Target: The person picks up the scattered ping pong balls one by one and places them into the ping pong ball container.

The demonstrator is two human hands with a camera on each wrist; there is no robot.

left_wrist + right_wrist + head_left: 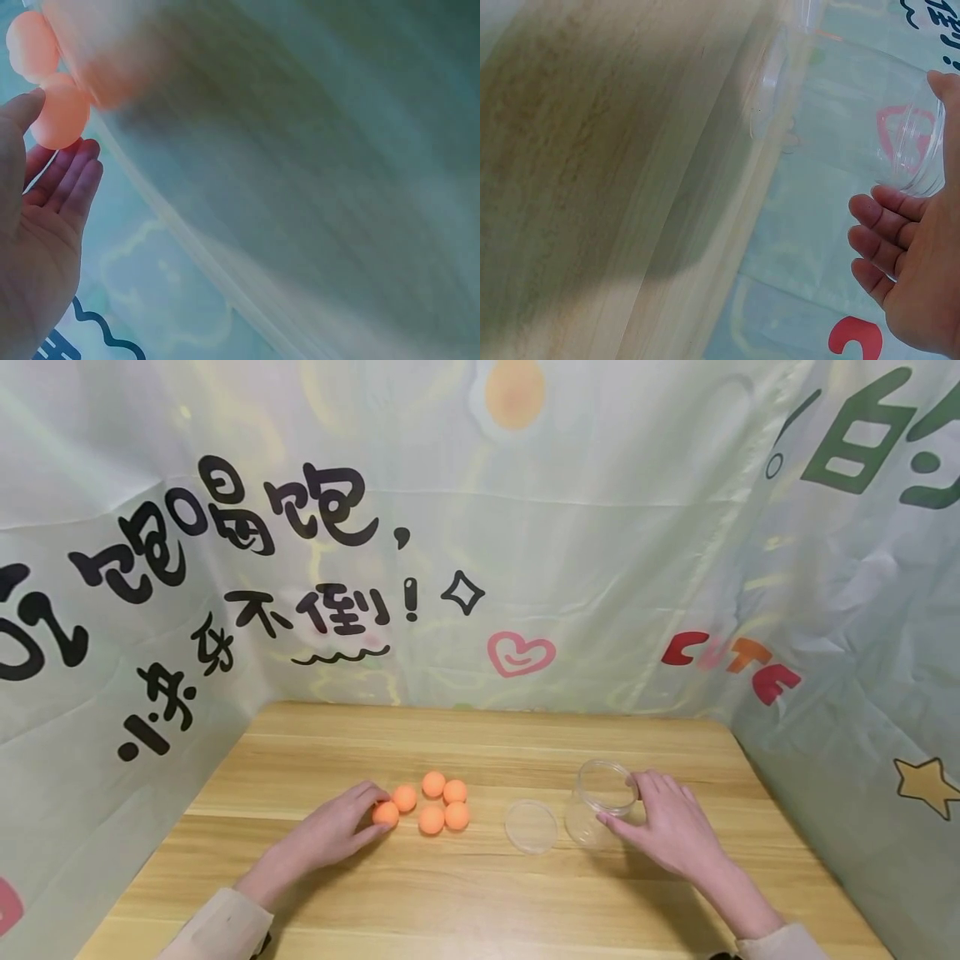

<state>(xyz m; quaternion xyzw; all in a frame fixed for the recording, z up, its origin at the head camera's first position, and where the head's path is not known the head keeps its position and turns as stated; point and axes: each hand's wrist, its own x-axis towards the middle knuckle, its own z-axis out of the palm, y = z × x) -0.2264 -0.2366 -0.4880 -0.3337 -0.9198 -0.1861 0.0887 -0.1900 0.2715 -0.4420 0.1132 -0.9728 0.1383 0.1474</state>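
Note:
With thumb and fingers on either side, my left hand (341,827) holds an orange ball (386,814) at the left end of a group. In the left wrist view the thumb lies on that ball (60,120), with the fingers below it. Just beyond sits a second orange ball (405,798). Over on the right, my right hand (675,822) grips a clear, open-topped jar (588,822) near its rim, thumb on the near side. The jar stands upright, and the right wrist view looks through its transparent wall (847,97).
Several more orange balls (432,820) lie together right of the left hand. A clear round lid (531,827) rests flat between the balls and the jar. Printed cloth (600,560) hangs around the back and sides of the wooden table (480,902).

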